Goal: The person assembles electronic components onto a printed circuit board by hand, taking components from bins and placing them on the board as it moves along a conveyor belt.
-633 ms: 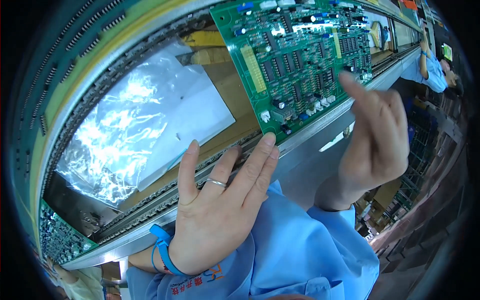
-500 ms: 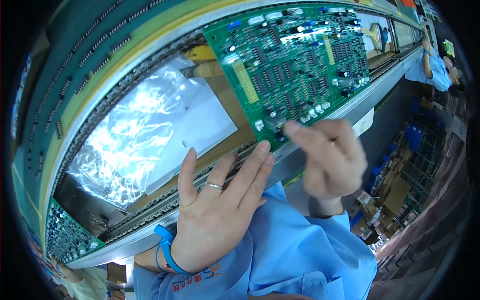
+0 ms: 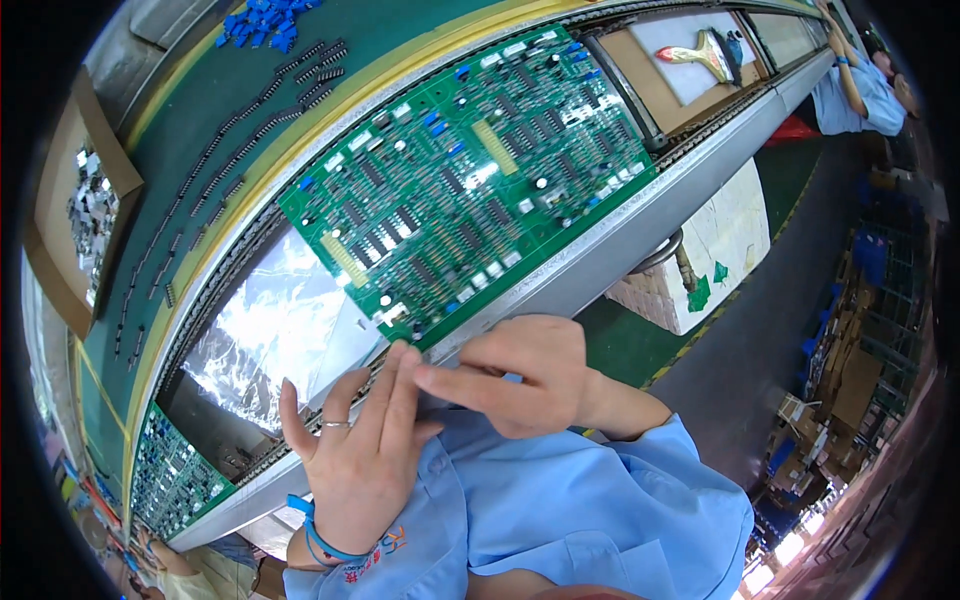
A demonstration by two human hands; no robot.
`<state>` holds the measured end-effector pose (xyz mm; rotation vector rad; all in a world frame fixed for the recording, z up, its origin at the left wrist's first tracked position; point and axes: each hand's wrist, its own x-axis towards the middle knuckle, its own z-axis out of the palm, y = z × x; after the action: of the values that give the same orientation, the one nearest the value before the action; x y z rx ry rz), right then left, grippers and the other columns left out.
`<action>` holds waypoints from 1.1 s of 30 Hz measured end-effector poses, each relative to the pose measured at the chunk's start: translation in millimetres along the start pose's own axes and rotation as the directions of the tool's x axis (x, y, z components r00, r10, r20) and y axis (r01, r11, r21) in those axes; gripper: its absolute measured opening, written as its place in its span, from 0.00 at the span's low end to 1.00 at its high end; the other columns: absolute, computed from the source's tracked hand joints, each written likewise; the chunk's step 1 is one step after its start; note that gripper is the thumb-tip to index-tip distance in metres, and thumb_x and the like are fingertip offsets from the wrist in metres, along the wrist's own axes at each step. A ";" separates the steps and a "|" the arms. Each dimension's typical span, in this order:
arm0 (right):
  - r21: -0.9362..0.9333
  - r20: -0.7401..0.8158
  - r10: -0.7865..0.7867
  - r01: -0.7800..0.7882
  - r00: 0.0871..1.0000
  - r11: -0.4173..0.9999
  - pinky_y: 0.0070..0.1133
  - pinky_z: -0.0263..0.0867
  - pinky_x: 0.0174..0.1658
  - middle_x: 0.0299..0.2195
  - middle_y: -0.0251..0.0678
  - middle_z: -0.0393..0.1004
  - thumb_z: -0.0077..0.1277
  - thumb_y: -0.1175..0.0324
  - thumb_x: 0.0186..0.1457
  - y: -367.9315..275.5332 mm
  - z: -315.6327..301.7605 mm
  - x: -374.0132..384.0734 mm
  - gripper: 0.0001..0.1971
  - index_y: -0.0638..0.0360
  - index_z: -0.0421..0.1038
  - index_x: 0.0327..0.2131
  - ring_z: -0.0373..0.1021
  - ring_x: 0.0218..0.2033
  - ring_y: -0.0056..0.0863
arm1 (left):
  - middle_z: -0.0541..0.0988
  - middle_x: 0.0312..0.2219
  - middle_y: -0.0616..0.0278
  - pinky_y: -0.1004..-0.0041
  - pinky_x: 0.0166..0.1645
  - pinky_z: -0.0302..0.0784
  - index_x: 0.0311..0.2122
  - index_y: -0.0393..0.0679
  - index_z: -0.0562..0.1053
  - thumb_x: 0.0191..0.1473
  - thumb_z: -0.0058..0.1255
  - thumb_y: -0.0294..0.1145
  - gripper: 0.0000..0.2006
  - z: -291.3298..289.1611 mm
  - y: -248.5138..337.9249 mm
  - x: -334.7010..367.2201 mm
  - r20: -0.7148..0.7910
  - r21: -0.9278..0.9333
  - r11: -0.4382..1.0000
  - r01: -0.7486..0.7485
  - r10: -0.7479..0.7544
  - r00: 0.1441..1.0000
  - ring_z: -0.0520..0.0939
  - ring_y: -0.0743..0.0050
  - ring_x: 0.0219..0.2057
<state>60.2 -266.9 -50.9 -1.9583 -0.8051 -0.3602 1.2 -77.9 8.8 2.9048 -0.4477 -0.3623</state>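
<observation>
“One long conveyor (image 3: 740, 150) runs across the view; where does the circuit board sit on it?”

“The green circuit board (image 3: 468, 190) lies flat across it, reaching the near rail (image 3: 590, 260). I'd expect it to be light for its width, stiff with a little flex across the middle, and fragile wherever parts stand up, so I'd take it by opposite outer edges, palms clear of the components”

“And room to move?”

“The conveyor hems in both long sides, so straight up looks freest. Leftward, at a lower level, lies a clear plastic bag (image 3: 270, 330); rightward, a dark crossbar (image 3: 625, 90) sits just past the board's end”

“What about the hands?”

“The left hand (image 3: 365, 440) has its fingers spread and released, two tips at the near left corner, touching or just beside; I cannot tell which. The right hand (image 3: 525, 380) stretches one finger toward those tips, the rest curled; whether it pinches anything is hidden”

“Anything smaller to mind?”

“White connectors (image 3: 495, 270) stand close along the near edge, leaving only a narrow border for fingers there”
</observation>
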 end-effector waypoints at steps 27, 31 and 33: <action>0.063 0.235 -0.054 0.040 0.971 0.997 0.18 0.60 0.17 0.21 0.26 0.64 0.55 0.68 0.41 -10.5 20.3 5.5 0.16 0.53 0.78 0.38 0.66 0.18 0.20 | 0.78 0.48 0.72 0.47 0.66 0.42 0.43 0.46 0.77 0.46 0.58 0.40 0.18 13.9 -1.7 -21.9 -0.199 -0.002 0.991 0.131 -0.129 0.971 0.77 0.75 0.44; 0.059 0.216 -0.086 0.075 0.973 0.995 0.17 0.59 0.17 0.22 0.26 0.63 0.54 0.68 0.42 -7.4 20.9 4.5 0.16 0.54 0.77 0.39 0.65 0.18 0.19 | 0.78 0.48 0.72 0.47 0.66 0.43 0.43 0.46 0.77 0.47 0.57 0.41 0.18 17.9 -3.1 -22.5 -0.240 -0.007 0.992 0.129 -0.127 0.962 0.77 0.75 0.44; 0.054 0.231 -0.091 0.081 0.969 0.995 0.17 0.59 0.17 0.22 0.26 0.63 0.54 0.68 0.43 -7.6 21.3 5.3 0.16 0.54 0.77 0.39 0.65 0.19 0.19 | 0.78 0.47 0.71 0.47 0.66 0.44 0.43 0.46 0.77 0.47 0.57 0.41 0.18 18.2 -2.9 -22.8 -0.253 -0.004 0.991 0.132 -0.129 0.959 0.77 0.75 0.43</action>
<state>57.4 -244.0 -53.5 -1.9510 -1.0427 -0.1628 -23.9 -70.5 -4.4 2.9451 -0.2186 -0.0035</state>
